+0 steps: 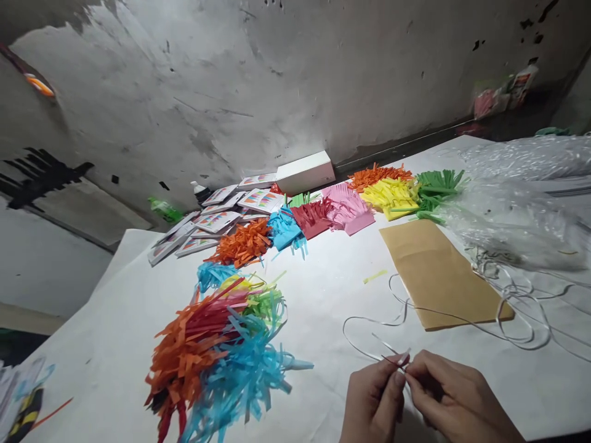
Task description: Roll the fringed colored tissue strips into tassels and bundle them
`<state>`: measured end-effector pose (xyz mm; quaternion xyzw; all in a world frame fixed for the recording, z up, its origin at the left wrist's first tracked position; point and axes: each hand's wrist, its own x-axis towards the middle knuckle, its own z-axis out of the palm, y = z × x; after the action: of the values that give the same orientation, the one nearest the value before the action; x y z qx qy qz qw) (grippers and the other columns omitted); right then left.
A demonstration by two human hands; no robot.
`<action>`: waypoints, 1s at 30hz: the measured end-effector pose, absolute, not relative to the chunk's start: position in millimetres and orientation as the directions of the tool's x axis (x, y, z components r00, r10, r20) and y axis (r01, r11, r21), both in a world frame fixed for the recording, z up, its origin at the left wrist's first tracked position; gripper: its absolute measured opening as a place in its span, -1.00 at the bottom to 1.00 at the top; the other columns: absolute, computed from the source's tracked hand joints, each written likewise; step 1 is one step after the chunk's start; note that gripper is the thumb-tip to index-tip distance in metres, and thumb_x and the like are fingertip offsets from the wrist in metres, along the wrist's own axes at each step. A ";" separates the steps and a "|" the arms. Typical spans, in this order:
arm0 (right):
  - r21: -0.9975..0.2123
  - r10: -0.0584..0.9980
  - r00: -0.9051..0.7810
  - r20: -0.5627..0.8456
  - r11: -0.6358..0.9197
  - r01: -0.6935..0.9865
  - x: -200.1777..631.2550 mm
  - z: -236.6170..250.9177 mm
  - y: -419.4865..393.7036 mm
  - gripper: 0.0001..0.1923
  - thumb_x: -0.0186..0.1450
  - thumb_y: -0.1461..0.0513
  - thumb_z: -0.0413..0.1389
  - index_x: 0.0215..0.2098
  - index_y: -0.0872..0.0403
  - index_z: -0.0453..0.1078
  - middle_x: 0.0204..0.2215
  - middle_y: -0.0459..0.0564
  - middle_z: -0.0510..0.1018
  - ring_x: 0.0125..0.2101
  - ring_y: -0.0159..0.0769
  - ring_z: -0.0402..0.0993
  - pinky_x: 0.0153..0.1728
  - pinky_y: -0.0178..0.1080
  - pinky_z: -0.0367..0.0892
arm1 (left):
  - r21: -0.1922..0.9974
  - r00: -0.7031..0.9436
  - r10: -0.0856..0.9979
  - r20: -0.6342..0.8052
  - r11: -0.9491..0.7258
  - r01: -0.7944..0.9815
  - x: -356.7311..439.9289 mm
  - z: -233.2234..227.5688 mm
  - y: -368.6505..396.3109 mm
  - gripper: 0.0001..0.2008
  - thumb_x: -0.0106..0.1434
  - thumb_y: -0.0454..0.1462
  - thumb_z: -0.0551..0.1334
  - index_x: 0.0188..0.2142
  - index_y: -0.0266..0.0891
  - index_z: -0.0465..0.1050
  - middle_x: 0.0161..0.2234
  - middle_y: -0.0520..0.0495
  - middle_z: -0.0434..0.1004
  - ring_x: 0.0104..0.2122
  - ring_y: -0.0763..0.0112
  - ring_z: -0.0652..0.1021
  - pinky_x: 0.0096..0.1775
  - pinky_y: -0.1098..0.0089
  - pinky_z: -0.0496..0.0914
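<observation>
- Between both hands, left hand (372, 397) and right hand (455, 400) pinch thin white ribbon (462, 320) together.
- Beyond them, ribbon loops across tabletop (323, 289) over brown envelope (438, 277).
- Keep fingertips tight, slack untangled.

- White ribbon (397, 320), thin glossy plastic, pinched between left hand (372, 400) and right hand (455, 400)
- Tabletop (323, 289): matt white paper, smooth
- Brown envelope (438, 274) beyond the ribbon: matt kraft paper
- Fringed tassel heap (217, 357) left of envelope: thin matt coloured paper
- Clear wrap (521, 197) right of envelope: glossy crinkled plastic film
- Wall (231, 86) behind: rough, scuffed plaster
</observation>
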<state>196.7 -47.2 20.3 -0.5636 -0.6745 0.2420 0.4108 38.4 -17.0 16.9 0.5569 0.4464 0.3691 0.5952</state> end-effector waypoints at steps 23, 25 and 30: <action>-0.358 0.710 -0.276 0.647 0.603 0.713 201.6 8.3 -52.9 -0.77 0.44 0.41 -0.04 -0.15 0.13 0.45 -0.43 0.02 0.57 -0.41 -0.29 0.58 -0.41 -0.31 0.48 | 0.929 0.211 0.933 -0.292 0.329 -0.168 47.9 -1.6 -36.2 -0.32 0.11 0.20 0.40 0.01 -0.27 0.64 -0.67 0.20 0.11 -0.69 0.60 0.12 -0.56 0.46 0.13; -0.351 0.695 -0.273 0.665 0.614 0.707 202.9 9.9 -52.5 -0.77 0.44 0.40 -0.03 -0.10 0.15 0.45 -0.38 0.08 0.62 -0.34 -0.23 0.64 -0.33 -0.29 0.53 | 0.934 0.218 0.927 -0.304 0.335 -0.123 47.6 3.4 -34.7 -0.29 0.11 0.23 0.38 0.00 -0.28 0.65 -0.68 0.17 0.15 -0.68 0.58 0.14 -0.55 0.45 0.13; -0.275 0.654 -0.256 0.711 0.595 0.756 201.4 12.8 -51.9 -0.73 0.42 0.42 -0.01 -0.04 0.10 0.46 -0.30 0.09 0.69 -0.29 -0.16 0.69 -0.32 -0.26 0.58 | 0.957 0.214 0.939 -0.269 0.286 -0.052 48.5 10.9 -31.0 -0.26 0.14 0.30 0.29 -0.06 -0.29 0.68 -0.68 0.14 0.12 -0.66 0.55 0.13 -0.55 0.44 0.03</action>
<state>201.4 -51.9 12.8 -0.4461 -0.7901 -0.0608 0.4159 48.5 -31.0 10.9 0.4522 0.4903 0.3904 0.6346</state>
